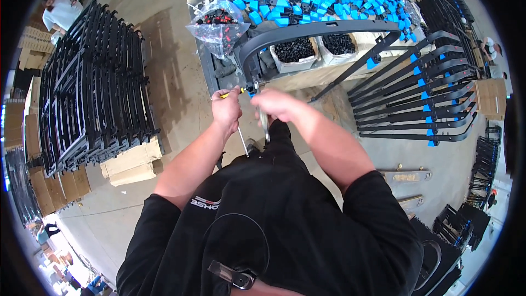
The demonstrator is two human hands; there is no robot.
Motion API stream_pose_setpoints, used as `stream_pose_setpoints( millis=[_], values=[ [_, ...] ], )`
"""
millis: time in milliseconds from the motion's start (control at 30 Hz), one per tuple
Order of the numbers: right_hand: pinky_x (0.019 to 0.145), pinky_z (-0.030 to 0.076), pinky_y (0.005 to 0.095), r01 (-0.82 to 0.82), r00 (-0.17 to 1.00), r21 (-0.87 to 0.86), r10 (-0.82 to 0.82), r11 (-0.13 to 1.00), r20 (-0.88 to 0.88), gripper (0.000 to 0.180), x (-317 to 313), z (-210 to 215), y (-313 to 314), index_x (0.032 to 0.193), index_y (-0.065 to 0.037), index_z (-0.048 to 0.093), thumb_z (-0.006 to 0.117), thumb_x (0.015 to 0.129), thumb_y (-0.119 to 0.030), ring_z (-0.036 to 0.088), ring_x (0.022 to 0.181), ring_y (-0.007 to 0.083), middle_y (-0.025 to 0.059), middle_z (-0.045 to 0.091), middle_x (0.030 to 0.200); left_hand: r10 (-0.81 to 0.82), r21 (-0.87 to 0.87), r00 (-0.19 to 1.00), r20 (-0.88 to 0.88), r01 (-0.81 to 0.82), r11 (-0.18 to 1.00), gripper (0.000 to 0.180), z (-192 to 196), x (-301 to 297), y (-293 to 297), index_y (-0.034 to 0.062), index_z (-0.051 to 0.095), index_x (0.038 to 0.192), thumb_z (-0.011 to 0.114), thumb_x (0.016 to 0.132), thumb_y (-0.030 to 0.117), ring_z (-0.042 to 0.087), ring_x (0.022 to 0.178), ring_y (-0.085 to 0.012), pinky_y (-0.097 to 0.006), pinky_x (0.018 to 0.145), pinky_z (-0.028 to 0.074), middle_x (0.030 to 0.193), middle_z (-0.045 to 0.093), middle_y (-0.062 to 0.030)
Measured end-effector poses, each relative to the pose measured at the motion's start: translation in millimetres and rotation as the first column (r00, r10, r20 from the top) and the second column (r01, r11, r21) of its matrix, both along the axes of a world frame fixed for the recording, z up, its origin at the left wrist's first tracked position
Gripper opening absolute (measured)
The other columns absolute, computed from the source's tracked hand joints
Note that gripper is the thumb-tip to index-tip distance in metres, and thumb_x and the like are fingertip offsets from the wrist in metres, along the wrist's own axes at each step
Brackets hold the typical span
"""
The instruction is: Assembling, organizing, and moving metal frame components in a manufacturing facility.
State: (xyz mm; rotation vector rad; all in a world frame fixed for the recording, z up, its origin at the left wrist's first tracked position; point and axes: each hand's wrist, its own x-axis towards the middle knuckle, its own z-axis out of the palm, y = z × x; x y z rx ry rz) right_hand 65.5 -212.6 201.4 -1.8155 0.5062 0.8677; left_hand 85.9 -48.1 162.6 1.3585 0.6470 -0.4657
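Observation:
My left hand (pixel 226 111) is closed around a screwdriver-like tool with a yellow part (pixel 224 96) and a thin metal shaft (pixel 243 142) pointing down toward me. Beside it, my right hand (pixel 272 104) is closed around a silver metal hand tool (pixel 264 123); its exact kind is mostly hidden by the fingers. Both hands meet at the near end of a curved black metal frame (pixel 323 29), where a small dark fitting and a bit of blue show. The frame arches over the workbench (pixel 296 82), and one leg slopes down to the right with a blue piece (pixel 372 63) on it.
Blue-and-black plastic parts (pixel 329 0) cover the bench's far side. Boxes of black parts (pixel 296 52) and a plastic bag (pixel 219 27) stand nearer. Several curved frames (pixel 422 93) lean at right; stacked black frames (pixel 90 87) stand left. A person (pixel 63 11) is far left.

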Motion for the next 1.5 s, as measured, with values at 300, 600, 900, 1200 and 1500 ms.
stream_pose_setpoints(
  millis=[300, 600, 900, 1200, 1500],
  values=[
    [0.054, 0.055, 0.0452, 0.142, 0.980, 0.289, -0.092, 0.947, -0.178, 0.021, -3.2, -1.4, 4.0, 0.101, 0.000, 0.058, 0.056, 0.094, -0.020, 0.069, 0.064, 0.0306, 0.0108, 0.063, 0.080, -0.028, -0.038, 1.000, -0.013, 0.028, 0.999, 0.037, 0.0, 1.2, 4.1, 0.0084, 0.044, 0.113, 0.072, 0.094, 0.023, 0.041, 0.049, -0.0097, -0.028, 0.038, 0.032, 0.072, 0.050, -0.0013],
    [0.062, 0.057, 0.0478, 0.129, 0.980, 0.298, -0.075, 0.946, -0.186, 0.022, -3.7, 2.7, 1.0, 0.106, -0.001, 0.058, 0.059, 0.093, -0.019, 0.070, 0.072, 0.0336, 0.0134, 0.064, 0.085, -0.021, -0.059, 1.000, -0.007, 0.020, 0.998, 0.036, -0.3, 2.1, 2.5, 0.0090, 0.042, 0.110, 0.072, 0.094, 0.022, 0.041, 0.048, -0.0086, -0.027, 0.038, 0.031, 0.072, 0.050, -0.0010],
    [0.057, 0.054, 0.0454, 0.029, 0.999, 0.122, -0.024, 0.992, -0.045, 0.017, -1.9, -14.2, 3.7, 0.096, -0.002, 0.062, 0.059, 0.092, -0.019, 0.069, 0.068, 0.0304, 0.0131, 0.064, 0.080, -0.034, -0.047, 0.999, 0.012, 0.035, 0.998, 0.035, 0.6, 1.5, 2.7, 0.0092, 0.042, 0.108, 0.072, 0.095, 0.022, 0.041, 0.048, -0.0085, -0.027, 0.038, 0.031, 0.070, 0.048, 0.0000],
    [0.056, 0.055, 0.0471, -0.018, 0.986, 0.150, 0.042, 0.988, -0.163, 0.025, -3.7, -8.5, 8.4, 0.106, 0.001, 0.058, 0.058, 0.095, -0.021, 0.066, 0.060, 0.0300, 0.0151, 0.066, 0.083, -0.031, -0.044, 0.999, 0.028, 0.032, 0.999, 0.034, -1.2, 0.6, 3.0, 0.0096, 0.042, 0.108, 0.071, 0.095, 0.021, 0.041, 0.048, -0.0082, -0.027, 0.038, 0.031, 0.070, 0.048, -0.0004],
    [0.066, 0.057, 0.0477, -0.029, 0.991, -0.144, 0.047, 0.989, 0.128, 0.021, -2.6, -4.8, 6.0, 0.103, 0.001, 0.061, 0.061, 0.091, -0.017, 0.070, 0.075, 0.0294, 0.0155, 0.067, 0.085, -0.002, -0.050, 1.000, 0.023, 0.003, 0.999, 0.034, -2.6, -0.8, 2.3, 0.0115, 0.041, 0.107, 0.072, 0.095, 0.021, 0.040, 0.048, -0.0085, -0.027, 0.038, 0.030, 0.070, 0.048, 0.0000]
  ],
)
